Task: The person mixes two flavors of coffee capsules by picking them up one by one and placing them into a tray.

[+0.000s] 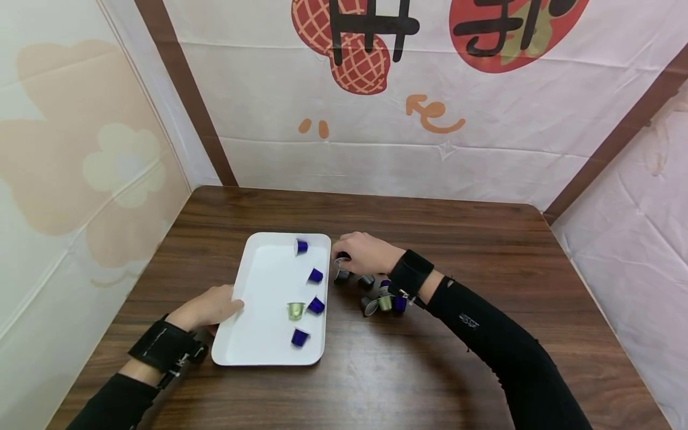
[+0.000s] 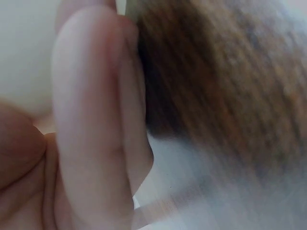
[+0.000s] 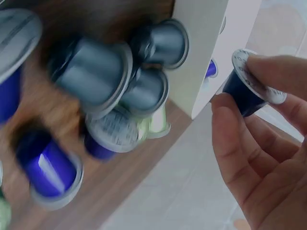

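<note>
In the head view my left hand (image 1: pixel 212 307) grips the left edge of a white tray (image 1: pixel 258 334), its thumb on the rim; the left wrist view shows its fingers (image 2: pixel 91 120) close up. Several blue coffee capsules (image 1: pixel 315 306) and a light green capsule (image 1: pixel 295 310) lie on the tray's right half. Just past the tray's right edge is my right hand (image 1: pixel 368 254). Its thumb and fingers pinch a dark blue coffee capsule (image 3: pixel 242 99) by lid and base in the right wrist view, beside the tray wall.
On the wooden table (image 1: pixel 441 370), right of the tray, lies a loose group of capsules: grey ones (image 1: pixel 369 306), a green one (image 1: pixel 385 303) and blue ones (image 1: pixel 399 304), partly under my right wrist. A printed white cloth (image 1: pixel 376 161) hangs behind the table's far edge.
</note>
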The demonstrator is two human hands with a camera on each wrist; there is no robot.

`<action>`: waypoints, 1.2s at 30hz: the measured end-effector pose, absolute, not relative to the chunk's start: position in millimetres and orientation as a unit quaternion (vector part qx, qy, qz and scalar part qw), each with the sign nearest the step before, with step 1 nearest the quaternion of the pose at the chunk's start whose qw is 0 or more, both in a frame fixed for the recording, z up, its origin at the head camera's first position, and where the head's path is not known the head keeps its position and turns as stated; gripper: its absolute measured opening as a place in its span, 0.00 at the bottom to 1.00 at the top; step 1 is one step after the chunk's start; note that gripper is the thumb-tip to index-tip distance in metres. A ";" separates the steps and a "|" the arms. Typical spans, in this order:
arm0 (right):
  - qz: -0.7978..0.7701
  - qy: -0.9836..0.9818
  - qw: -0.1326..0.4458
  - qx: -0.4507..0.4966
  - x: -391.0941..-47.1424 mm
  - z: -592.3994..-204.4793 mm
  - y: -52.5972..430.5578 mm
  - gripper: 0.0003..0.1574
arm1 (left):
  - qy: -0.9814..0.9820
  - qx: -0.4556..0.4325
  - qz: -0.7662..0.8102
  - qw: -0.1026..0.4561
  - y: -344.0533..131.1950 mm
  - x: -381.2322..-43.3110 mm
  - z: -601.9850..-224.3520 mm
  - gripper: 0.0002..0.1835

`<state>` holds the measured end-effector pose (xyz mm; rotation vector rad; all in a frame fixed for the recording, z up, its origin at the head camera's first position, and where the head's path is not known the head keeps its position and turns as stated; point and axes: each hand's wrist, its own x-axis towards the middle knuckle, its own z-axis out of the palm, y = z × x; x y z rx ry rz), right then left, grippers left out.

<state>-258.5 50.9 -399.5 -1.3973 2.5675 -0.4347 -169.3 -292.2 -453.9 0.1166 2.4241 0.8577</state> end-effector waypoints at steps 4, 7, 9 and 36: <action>-0.172 0.861 0.107 -0.466 -263.3 -401.6 37.4 0.12 | 0.905 0.041 0.318 0.280 -291.5 -170.3 -456.0 0.23; -0.181 0.860 0.116 -0.464 -266.2 -403.0 27.0 0.12 | 0.905 0.043 0.318 0.279 -291.8 -171.8 -456.7 0.23; -0.181 0.862 0.120 -0.458 -268.6 -404.8 20.1 0.12 | 0.905 0.042 0.318 0.280 -292.2 -172.0 -457.1 0.23; -0.188 0.888 0.095 -0.409 -291.8 -405.1 69.5 0.16 | 0.904 0.038 0.322 0.278 -291.5 -170.0 -455.6 0.23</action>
